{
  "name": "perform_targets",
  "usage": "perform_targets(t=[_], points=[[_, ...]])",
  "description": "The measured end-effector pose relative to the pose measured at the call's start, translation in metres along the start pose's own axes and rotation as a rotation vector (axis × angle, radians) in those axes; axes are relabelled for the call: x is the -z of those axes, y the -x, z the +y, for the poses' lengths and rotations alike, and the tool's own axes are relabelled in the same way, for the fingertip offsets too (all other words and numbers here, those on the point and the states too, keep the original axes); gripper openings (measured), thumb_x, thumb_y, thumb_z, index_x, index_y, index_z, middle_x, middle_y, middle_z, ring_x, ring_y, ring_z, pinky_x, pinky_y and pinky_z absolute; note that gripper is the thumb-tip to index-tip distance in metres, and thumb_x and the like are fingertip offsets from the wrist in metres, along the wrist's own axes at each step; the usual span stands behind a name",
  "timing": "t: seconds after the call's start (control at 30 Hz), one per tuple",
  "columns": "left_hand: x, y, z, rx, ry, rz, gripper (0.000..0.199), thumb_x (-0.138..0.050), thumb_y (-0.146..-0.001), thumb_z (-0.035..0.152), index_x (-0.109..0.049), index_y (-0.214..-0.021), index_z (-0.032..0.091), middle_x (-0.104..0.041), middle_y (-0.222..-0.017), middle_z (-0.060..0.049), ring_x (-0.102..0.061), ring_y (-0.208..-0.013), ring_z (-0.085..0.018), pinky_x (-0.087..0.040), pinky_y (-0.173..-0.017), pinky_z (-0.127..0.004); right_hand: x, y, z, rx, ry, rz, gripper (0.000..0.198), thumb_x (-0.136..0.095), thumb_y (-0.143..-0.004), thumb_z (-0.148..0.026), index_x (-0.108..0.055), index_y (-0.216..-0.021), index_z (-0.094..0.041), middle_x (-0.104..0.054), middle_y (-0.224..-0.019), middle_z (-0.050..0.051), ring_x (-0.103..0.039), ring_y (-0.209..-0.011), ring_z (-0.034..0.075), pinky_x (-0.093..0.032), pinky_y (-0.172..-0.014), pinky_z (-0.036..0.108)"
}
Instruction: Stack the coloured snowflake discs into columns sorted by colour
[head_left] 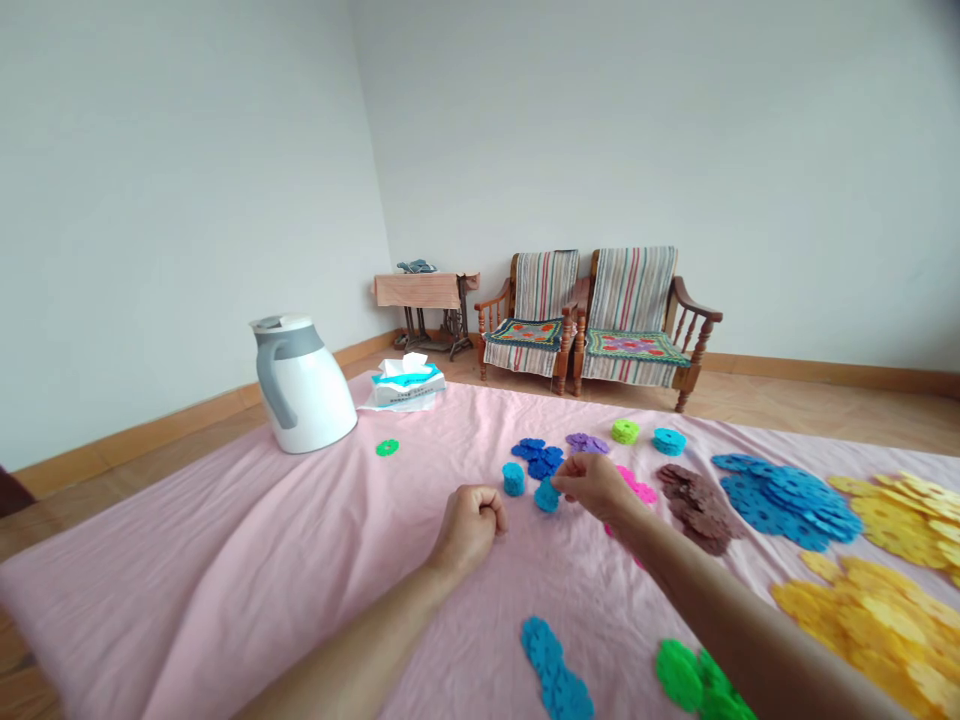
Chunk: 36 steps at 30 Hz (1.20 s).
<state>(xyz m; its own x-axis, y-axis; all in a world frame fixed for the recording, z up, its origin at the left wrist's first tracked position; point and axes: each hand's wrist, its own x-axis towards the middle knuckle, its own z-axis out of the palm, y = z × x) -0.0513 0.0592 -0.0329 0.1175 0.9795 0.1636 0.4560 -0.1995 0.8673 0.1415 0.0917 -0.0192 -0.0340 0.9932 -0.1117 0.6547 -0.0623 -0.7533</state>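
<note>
My right hand [596,485] is closed in a pinch at the edge of some light blue snowflake discs [547,496], which sit tilted on the pink cloth. Just left of them stands a short, neat stack of light blue discs [513,479]. My left hand [470,520] rests on the cloth as a loose fist beside that stack, with no object showing in it. Dark blue discs [541,458] lie loosely behind. Pink discs [636,485] are partly hidden by my right hand and forearm.
Around them lie purple discs [587,443], a lime stack [625,431], a blue stack [669,441], brown discs [697,508], larger blue [787,500] and yellow heaps [874,630], green discs [681,675] and a white jug [311,400]. A tissue pack [407,384] lies at the back.
</note>
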Motion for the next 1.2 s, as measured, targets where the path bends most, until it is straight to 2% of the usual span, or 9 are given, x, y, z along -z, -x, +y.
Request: perform_targets(t=[0.17, 0.33, 0.4, 0.5, 0.57, 0.97, 1.2], points=[[0.0, 0.0, -0.001, -0.003, -0.004, -0.001, 0.027, -0.031, -0.053, 0.004, -0.054, -0.044, 0.017, -0.053, -0.044, 0.002, -0.051, -0.048, -0.011, -0.039, -0.054, -0.02, 0.003, 0.0, -0.005, 0.03, 0.093, 0.049, 0.027, -0.056, -0.089, -0.034, -0.058, -0.111, -0.017, -0.061, -0.11, 0.005, -0.062, -0.089, 0.017, -0.052, -0.075, 0.036], [-0.001, 0.001, -0.002, -0.023, -0.013, 0.01, 0.027, -0.032, -0.053, 0.004, -0.054, -0.044, 0.017, -0.054, -0.045, 0.002, -0.051, -0.049, -0.011, -0.04, -0.054, -0.02, 0.007, 0.014, -0.013, 0.142, 0.193, 0.17, 0.012, -0.058, -0.082, -0.027, -0.062, -0.08, -0.017, -0.067, -0.082, 0.004, -0.063, -0.078, 0.018, -0.047, -0.07, 0.029], [-0.001, 0.001, -0.002, -0.025, -0.019, 0.012, 0.027, -0.032, -0.053, 0.005, -0.054, -0.045, 0.017, -0.054, -0.045, 0.002, -0.052, -0.049, -0.011, -0.04, -0.054, -0.02, 0.003, 0.021, -0.015, 0.196, 0.238, 0.203, 0.016, -0.058, -0.079, -0.031, -0.061, -0.085, -0.017, -0.067, -0.087, 0.006, -0.063, -0.085, 0.021, -0.045, -0.073, 0.03], [-0.001, 0.0, -0.003, -0.034, -0.014, 0.008, 0.027, -0.032, -0.054, 0.005, -0.054, -0.045, 0.017, -0.054, -0.045, 0.002, -0.052, -0.05, -0.012, -0.04, -0.055, -0.02, -0.006, 0.031, -0.016, 0.255, 0.307, 0.216, 0.037, -0.062, -0.074, -0.038, -0.058, -0.102, -0.015, -0.066, -0.099, 0.011, -0.06, -0.096, 0.026, -0.043, -0.08, 0.034], [-0.001, 0.0, -0.004, -0.039, -0.007, 0.006, 0.027, -0.031, -0.054, 0.006, -0.054, -0.045, 0.017, -0.054, -0.045, 0.002, -0.052, -0.05, -0.012, -0.04, -0.055, -0.02, -0.012, 0.034, -0.015, 0.276, 0.343, 0.215, 0.046, -0.065, -0.071, -0.037, -0.055, -0.109, -0.014, -0.064, -0.102, 0.013, -0.058, -0.101, 0.028, -0.041, -0.084, 0.036], [-0.001, 0.0, -0.007, -0.05, 0.001, 0.007, 0.028, -0.031, -0.054, 0.005, -0.055, -0.046, 0.017, -0.054, -0.046, 0.002, -0.052, -0.049, -0.011, -0.039, -0.053, -0.02, -0.015, 0.024, -0.01, 0.263, 0.365, 0.194, 0.041, -0.06, -0.073, -0.023, -0.052, -0.112, -0.016, -0.066, -0.102, 0.01, -0.062, -0.097, 0.023, -0.043, -0.08, 0.03], [-0.002, 0.001, -0.006, -0.04, 0.002, 0.011, 0.028, -0.031, -0.054, 0.005, -0.055, -0.045, 0.016, -0.054, -0.046, 0.001, -0.051, -0.048, -0.011, -0.039, -0.052, -0.02, -0.011, 0.03, -0.006, 0.3, 0.37, 0.193, 0.045, -0.063, -0.072, -0.024, -0.05, -0.114, -0.015, -0.066, -0.101, 0.01, -0.062, -0.094, 0.022, -0.043, -0.079, 0.029]])
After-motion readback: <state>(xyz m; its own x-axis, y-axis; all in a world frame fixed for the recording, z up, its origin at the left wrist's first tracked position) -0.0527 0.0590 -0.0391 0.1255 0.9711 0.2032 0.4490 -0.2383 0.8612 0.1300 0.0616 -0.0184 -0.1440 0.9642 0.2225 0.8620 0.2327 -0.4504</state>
